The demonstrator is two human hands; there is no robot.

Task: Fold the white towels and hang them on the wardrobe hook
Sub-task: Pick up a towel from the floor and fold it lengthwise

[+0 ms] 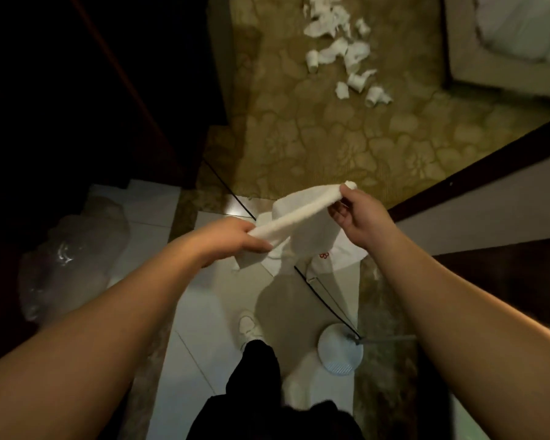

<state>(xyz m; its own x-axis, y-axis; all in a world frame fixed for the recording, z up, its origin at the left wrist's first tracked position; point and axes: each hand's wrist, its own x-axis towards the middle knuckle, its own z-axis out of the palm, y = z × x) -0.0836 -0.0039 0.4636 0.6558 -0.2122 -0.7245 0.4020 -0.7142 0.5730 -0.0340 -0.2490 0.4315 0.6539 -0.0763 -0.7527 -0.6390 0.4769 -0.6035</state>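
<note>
I have one towel (299, 214) stretched in the air over the floor, my left hand (235, 238) gripping one end and my right hand (353, 214) pinching the other in curled fingers. It looks mid-fold. More towels (340, 49) lie crumpled on the carpet (299, 138), and no hook shows, so most of the job remains, I judge.

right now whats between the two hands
In the head view, a white towel spans the gap, bunched into a band. The left hand grips its lower end, the right hand pinches its upper end.
</note>
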